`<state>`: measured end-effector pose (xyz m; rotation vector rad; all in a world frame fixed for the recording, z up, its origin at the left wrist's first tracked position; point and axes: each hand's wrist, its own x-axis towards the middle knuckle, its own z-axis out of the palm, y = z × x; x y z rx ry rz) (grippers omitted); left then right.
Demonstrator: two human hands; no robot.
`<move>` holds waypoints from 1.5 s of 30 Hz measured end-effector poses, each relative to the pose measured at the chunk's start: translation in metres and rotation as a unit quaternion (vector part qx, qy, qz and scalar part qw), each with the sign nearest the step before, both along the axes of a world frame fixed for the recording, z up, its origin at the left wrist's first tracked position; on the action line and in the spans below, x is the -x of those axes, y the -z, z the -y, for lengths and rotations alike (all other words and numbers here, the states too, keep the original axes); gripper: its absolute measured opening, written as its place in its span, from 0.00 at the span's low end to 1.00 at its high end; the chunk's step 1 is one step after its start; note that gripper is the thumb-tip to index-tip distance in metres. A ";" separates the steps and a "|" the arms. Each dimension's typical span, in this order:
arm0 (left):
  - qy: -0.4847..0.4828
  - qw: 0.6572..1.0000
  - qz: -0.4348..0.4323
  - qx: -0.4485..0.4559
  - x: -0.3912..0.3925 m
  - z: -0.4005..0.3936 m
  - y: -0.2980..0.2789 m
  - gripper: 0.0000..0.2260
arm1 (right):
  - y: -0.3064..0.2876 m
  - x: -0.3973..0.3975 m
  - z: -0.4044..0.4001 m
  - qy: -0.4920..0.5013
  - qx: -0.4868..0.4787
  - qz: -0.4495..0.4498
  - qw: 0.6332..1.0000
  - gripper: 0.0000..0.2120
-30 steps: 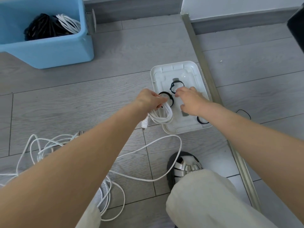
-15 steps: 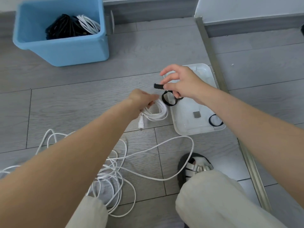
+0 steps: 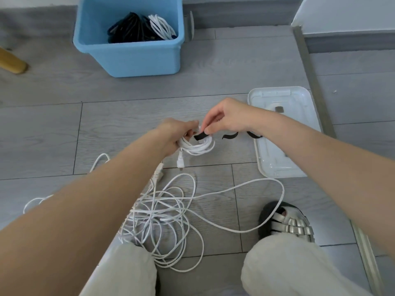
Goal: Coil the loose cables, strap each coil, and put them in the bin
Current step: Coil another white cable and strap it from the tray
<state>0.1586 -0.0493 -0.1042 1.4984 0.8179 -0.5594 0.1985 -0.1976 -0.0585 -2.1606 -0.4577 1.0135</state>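
Note:
My left hand [image 3: 177, 134] grips a small coil of white cable [image 3: 197, 146] just above the floor, its plug [image 3: 180, 162] hanging down. My right hand [image 3: 228, 117] pinches a black strap [image 3: 202, 136] against the top of that coil; the strap's other end curls out below my right wrist. A tangle of loose white cable [image 3: 162, 218] lies on the floor between my knees. The blue bin [image 3: 132, 50] stands at the back, holding a black coil and a white coil.
A white tray lid [image 3: 303, 129] lies on the floor to the right with another black strap [image 3: 254, 135] at its left edge. A metal floor strip [image 3: 314, 82] runs along its right side. My sandalled foot [image 3: 286, 221] is at lower right. A wooden leg [image 3: 12, 63] shows far left.
My right hand lifted a black strap off the tray and brought it left onto the coil. My view shifted, so the bin and tray now sit further right.

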 end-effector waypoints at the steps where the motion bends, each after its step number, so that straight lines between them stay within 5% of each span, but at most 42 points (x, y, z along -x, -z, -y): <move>1: 0.011 1.000 0.000 -0.003 0.001 0.002 -0.001 0.11 | 0.003 0.001 -0.005 -0.015 0.022 0.027 0.999 0.03; 6: -0.035 0.999 0.012 0.014 0.008 -0.005 -0.005 0.11 | 0.017 0.005 -0.031 -0.085 0.083 0.203 0.972 0.08; 12: 0.082 0.995 0.011 0.048 0.013 -0.018 -0.017 0.07 | 0.023 0.012 -0.040 -0.109 0.098 0.185 0.972 0.20; 15: 0.118 0.992 0.008 0.045 0.017 -0.021 -0.022 0.08 | 0.023 0.014 -0.041 -0.105 0.119 0.136 0.978 0.10; 21: 0.088 0.996 -0.010 0.023 0.015 -0.014 -0.020 0.10 | 0.022 0.017 -0.041 -0.110 0.164 0.203 0.959 0.12; 28: 0.083 0.986 -0.068 0.125 0.009 -0.004 -0.021 0.08 | 0.018 0.022 -0.034 -0.121 0.216 0.294 0.923 0.17; 45: 0.094 0.985 -0.046 0.136 0.001 -0.002 -0.027 0.07 | 0.016 0.025 -0.021 -0.084 0.217 0.347 0.908 0.21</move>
